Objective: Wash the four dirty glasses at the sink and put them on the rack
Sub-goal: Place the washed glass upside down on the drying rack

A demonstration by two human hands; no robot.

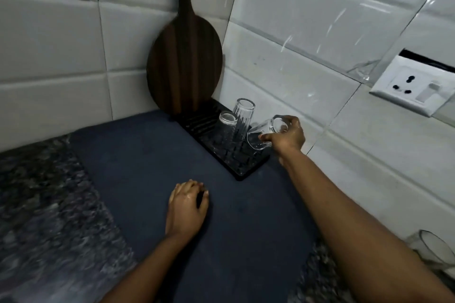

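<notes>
view: head camera, the only one, worn on my head | facing: forward and down into the tiled wall corner (222, 39) | range: close over the table (44, 204), rack (194, 120) far, my forearms entering near edge

Counter (44, 194): dark speckled stone, set into a corner of white tiled walls. Dark blue mat (152, 155) lies flat on it, covering the middle and reaching the corner. Black rack (243, 172) sits at the mat's far right edge, along the right wall. Round wooden board (184, 56) stands on edge behind the rack, leaning into the corner. Left hand (186, 206) rests palm-down on the mat. One glass (433, 251) stands on the counter at far right, cropped.
</notes>
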